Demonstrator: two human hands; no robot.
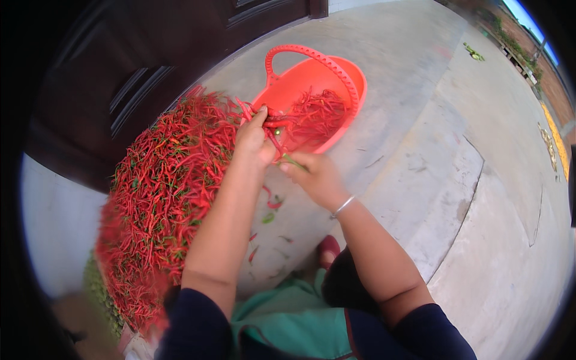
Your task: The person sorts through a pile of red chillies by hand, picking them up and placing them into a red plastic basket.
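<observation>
Several long red chili peppers [277, 122] lie in my left hand [253, 139], with the fingers closed round them. My right hand [315, 178] pinches the green stem [294, 161] of one chili, just right of my left hand. Both hands are over the near edge of an orange-red plastic basket [340, 67] with an arched handle. Red chilies [318, 114] partly fill its bottom. To the left of my left arm rises a large heap of red chilies [174, 174] with green stems among them.
Behind the heap stands a dark brown panelled door [138, 60]. Loose chilies and green bits [268, 218] are scattered on the concrete floor [420, 174] between my arms. My shoe [328, 247] is near them. Some green scraps [473, 53] lie far off to the right.
</observation>
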